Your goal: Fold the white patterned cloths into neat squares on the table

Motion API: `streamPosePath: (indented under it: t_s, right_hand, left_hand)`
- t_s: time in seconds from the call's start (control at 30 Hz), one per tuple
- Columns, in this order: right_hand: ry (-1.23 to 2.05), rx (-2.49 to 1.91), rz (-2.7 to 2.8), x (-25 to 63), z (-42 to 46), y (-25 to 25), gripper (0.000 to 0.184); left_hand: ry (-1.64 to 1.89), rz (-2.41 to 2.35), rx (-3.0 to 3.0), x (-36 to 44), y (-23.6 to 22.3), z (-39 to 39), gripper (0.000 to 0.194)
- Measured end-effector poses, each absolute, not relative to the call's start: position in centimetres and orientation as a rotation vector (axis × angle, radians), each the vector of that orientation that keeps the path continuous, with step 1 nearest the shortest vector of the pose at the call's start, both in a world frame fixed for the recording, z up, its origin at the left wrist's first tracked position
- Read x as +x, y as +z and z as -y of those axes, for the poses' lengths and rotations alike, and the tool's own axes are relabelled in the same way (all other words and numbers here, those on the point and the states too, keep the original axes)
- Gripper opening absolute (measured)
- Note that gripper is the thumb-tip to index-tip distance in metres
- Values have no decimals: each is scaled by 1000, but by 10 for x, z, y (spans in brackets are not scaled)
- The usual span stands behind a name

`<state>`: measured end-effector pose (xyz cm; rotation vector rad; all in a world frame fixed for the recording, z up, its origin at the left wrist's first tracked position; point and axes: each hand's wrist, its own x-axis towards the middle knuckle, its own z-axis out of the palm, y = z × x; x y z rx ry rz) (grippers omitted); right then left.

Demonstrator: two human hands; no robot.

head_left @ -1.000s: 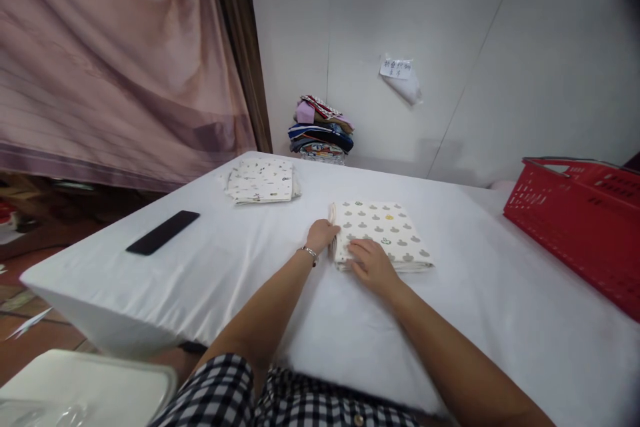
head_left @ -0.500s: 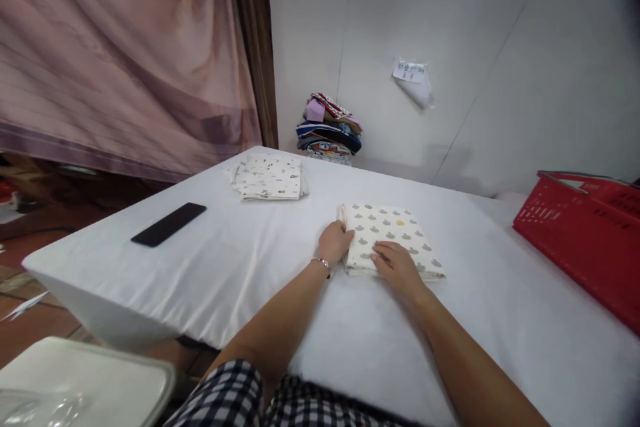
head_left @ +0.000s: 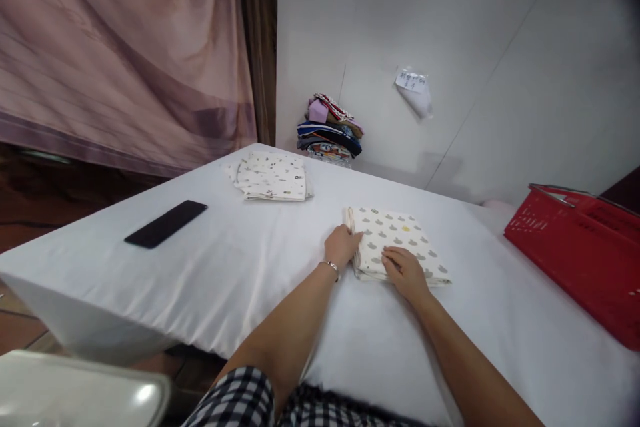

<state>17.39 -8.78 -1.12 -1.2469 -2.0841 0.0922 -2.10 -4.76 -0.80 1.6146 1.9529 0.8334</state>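
A folded white cloth [head_left: 400,230] with grey duck-like shapes and a single yellow one lies flat on the white-covered table. At its left edge my left hand [head_left: 342,245] is closed, with the thumb over the top and the other fingers along the side fold. My right hand [head_left: 406,273] lies on the near part of the cloth, its fingers stretched out and slightly apart, touching the top layer. Farther back on the left sits a second folded white cloth [head_left: 273,177] with small scattered prints, apart from both hands.
A black flat slab [head_left: 167,223] lies on the table's left side. The red plastic basket [head_left: 575,253] stands at the right. Behind the table rises a stack of folded clothes [head_left: 330,130] by the wall. A white stool-like surface [head_left: 80,387] is at the lower left.
The camera view has shifted slightly. Both hands keep their places on the duck-patterned cloth, which lies as before.
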Motion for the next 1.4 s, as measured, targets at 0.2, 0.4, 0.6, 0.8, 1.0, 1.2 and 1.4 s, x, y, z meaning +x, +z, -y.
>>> streamPosePath:
  t_s: [0.2, 0.4, 0.6, 0.8, 1.0, 1.2, 1.4]
  right_hand:
    - [106, -1264, 2072, 173, 88, -12, 25]
    - [130, -1276, 2080, 172, 90, -10, 24]
    - [155, -1228, 2051, 172, 90, -10, 24]
    - [116, -1210, 2022, 179, 89, -17, 26]
    - [3, -1258, 2064, 185, 90, -14, 25]
    - [7, -1319, 2074, 188, 89, -13, 26]
    - [62, -1351, 2084, 187, 91, -9, 27]
  left_hand:
    - [808, -1917, 1570, -21, -4, 43, 42]
    - [699, -1851, 1533, -25, -2, 38, 31]
    - [717, -1874, 1550, -20, -6, 37, 30]
    - [851, -1889, 1498, -21, -1, 42, 18]
    - [777, -1938, 1482, -28, 0, 41, 16]
    - [772, -1946, 1520, -26, -4, 39, 16]
    - [717, -1933, 1520, -26, -3, 37, 20]
